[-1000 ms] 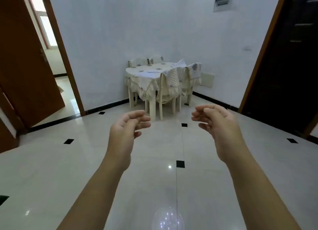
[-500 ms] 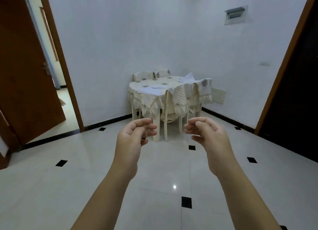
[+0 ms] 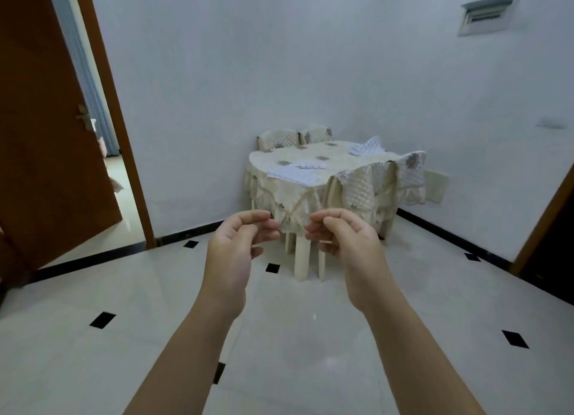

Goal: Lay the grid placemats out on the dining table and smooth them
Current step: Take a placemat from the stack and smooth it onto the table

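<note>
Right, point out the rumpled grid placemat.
In the head view the rumpled grid placemat lies on the dining table's far right corner, just beyond the two covered chairs.

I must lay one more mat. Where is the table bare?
The table is bare in the middle, between the flat mats at its near left edge and the crumpled mat far right, and by the far chairs. The near edge is crowded.

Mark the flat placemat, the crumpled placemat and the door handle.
flat placemat (image 3: 293,172): head view, middle of its white surface.
crumpled placemat (image 3: 368,147): head view, its raised gridded fold.
door handle (image 3: 83,116): head view, the metal lever.
</note>
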The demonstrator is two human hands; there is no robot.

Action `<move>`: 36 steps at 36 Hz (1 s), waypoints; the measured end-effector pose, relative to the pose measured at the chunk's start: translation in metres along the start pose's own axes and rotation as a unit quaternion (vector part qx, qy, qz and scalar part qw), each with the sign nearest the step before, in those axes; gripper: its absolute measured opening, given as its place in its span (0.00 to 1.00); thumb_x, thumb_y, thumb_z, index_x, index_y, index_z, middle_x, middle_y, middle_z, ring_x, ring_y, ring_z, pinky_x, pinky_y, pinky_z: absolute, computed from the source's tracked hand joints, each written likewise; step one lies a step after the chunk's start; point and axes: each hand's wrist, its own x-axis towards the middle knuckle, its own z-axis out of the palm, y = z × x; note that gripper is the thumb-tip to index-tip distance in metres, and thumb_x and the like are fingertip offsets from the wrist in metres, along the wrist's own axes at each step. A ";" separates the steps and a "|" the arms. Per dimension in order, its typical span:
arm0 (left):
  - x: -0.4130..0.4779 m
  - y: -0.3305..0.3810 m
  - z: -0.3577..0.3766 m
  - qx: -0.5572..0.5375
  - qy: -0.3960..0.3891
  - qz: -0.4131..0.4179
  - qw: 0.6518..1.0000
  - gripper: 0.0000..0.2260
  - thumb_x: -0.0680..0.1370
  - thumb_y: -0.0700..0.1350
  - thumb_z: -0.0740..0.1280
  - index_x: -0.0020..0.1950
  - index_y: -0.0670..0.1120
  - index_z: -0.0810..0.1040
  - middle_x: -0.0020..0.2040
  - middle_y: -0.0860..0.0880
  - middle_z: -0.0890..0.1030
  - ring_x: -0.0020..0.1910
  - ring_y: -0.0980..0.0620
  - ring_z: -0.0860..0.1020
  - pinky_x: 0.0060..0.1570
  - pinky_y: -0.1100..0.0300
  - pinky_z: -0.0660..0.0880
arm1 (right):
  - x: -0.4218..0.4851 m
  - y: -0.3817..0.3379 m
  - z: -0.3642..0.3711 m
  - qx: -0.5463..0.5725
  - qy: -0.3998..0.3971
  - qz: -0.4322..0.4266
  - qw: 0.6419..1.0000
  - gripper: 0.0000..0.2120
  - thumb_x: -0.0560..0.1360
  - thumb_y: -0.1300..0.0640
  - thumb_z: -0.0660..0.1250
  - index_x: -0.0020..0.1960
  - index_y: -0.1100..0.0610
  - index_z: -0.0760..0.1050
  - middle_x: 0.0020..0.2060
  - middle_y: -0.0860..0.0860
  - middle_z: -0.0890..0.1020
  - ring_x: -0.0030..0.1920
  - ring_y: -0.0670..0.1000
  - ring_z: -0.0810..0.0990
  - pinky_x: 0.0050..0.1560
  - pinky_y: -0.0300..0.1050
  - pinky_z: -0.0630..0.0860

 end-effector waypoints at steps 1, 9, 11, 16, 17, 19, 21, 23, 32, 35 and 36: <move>0.020 -0.002 -0.001 0.002 -0.001 0.002 1.000 0.15 0.79 0.35 0.54 0.44 0.48 0.77 0.34 0.54 0.84 0.35 0.59 0.80 0.48 0.57 0.72 | 0.020 0.002 0.007 0.002 -0.003 -0.001 1.000 0.14 0.77 0.66 0.57 0.39 0.56 0.78 0.34 0.49 0.82 0.36 0.46 0.79 0.45 0.42 0.72; 0.151 -0.045 0.010 -0.011 0.005 -0.047 0.999 0.15 0.79 0.34 0.54 0.43 0.47 0.78 0.34 0.54 0.83 0.35 0.58 0.80 0.43 0.60 0.71 | 0.143 0.048 0.027 0.002 0.022 0.033 0.999 0.14 0.77 0.66 0.57 0.39 0.56 0.78 0.33 0.48 0.82 0.38 0.48 0.79 0.46 0.44 0.71; 0.179 -0.058 0.014 -0.007 0.002 -0.059 0.998 0.16 0.78 0.33 0.54 0.43 0.47 0.78 0.34 0.54 0.83 0.36 0.57 0.80 0.43 0.60 0.71 | 0.173 0.060 0.028 0.008 0.033 0.040 0.999 0.14 0.77 0.66 0.57 0.39 0.56 0.78 0.34 0.50 0.82 0.37 0.49 0.79 0.46 0.44 0.70; 0.256 -0.088 0.028 -0.021 0.009 -0.068 0.997 0.15 0.77 0.33 0.54 0.43 0.47 0.78 0.34 0.53 0.83 0.35 0.57 0.80 0.40 0.62 0.70 | 0.250 0.098 0.036 0.018 0.043 0.051 0.998 0.14 0.77 0.66 0.57 0.38 0.56 0.77 0.33 0.50 0.82 0.37 0.49 0.79 0.46 0.45 0.70; 0.271 -0.095 0.033 -0.022 0.009 -0.071 0.997 0.15 0.77 0.33 0.54 0.43 0.46 0.78 0.34 0.53 0.83 0.35 0.57 0.80 0.40 0.62 0.70 | 0.265 0.106 0.037 0.016 0.041 0.054 0.998 0.14 0.77 0.66 0.57 0.38 0.56 0.78 0.33 0.50 0.82 0.37 0.49 0.79 0.46 0.45 0.70; 0.309 -0.110 0.046 -0.020 0.004 -0.078 0.997 0.15 0.77 0.33 0.54 0.43 0.46 0.78 0.34 0.53 0.83 0.34 0.58 0.80 0.39 0.62 0.69 | 0.302 0.123 0.036 0.013 0.035 0.062 0.997 0.14 0.77 0.66 0.57 0.39 0.56 0.78 0.33 0.50 0.82 0.38 0.49 0.79 0.46 0.44 0.71; 0.347 -0.122 0.061 -0.019 -0.003 -0.081 0.997 0.15 0.77 0.32 0.54 0.43 0.46 0.78 0.35 0.53 0.83 0.33 0.58 0.80 0.38 0.62 0.69 | 0.342 0.137 0.029 0.015 0.037 0.062 0.997 0.14 0.77 0.66 0.57 0.39 0.56 0.78 0.33 0.49 0.82 0.37 0.48 0.79 0.45 0.44 0.71; 0.386 -0.132 0.075 -0.017 -0.006 -0.083 0.996 0.15 0.77 0.32 0.54 0.43 0.46 0.78 0.35 0.52 0.82 0.33 0.58 0.80 0.38 0.62 0.68 | 0.385 0.147 0.019 0.018 0.050 0.062 0.997 0.15 0.77 0.66 0.57 0.39 0.56 0.78 0.32 0.49 0.82 0.35 0.47 0.80 0.43 0.43 0.71; 0.541 -0.172 0.116 -0.044 0.023 -0.122 0.991 0.14 0.78 0.33 0.54 0.43 0.45 0.77 0.35 0.51 0.82 0.33 0.58 0.80 0.37 0.62 0.68 | 0.553 0.180 0.000 0.009 0.083 0.074 0.994 0.15 0.77 0.66 0.56 0.38 0.56 0.78 0.31 0.49 0.82 0.37 0.50 0.79 0.43 0.43 0.71; 0.585 -0.194 0.120 -0.029 0.029 -0.143 0.989 0.14 0.78 0.33 0.54 0.44 0.45 0.77 0.36 0.51 0.83 0.34 0.58 0.80 0.39 0.62 0.69 | 0.599 0.204 0.013 0.004 0.077 0.099 0.992 0.15 0.76 0.67 0.57 0.38 0.57 0.78 0.31 0.50 0.82 0.36 0.50 0.79 0.42 0.43 0.71; 0.595 -0.197 0.119 -0.023 0.030 -0.150 0.988 0.15 0.78 0.33 0.54 0.44 0.46 0.77 0.37 0.51 0.83 0.34 0.57 0.80 0.39 0.62 0.69 | 0.608 0.210 0.016 0.005 0.075 0.107 0.991 0.15 0.76 0.67 0.57 0.37 0.57 0.78 0.30 0.49 0.82 0.35 0.49 0.79 0.41 0.43 0.71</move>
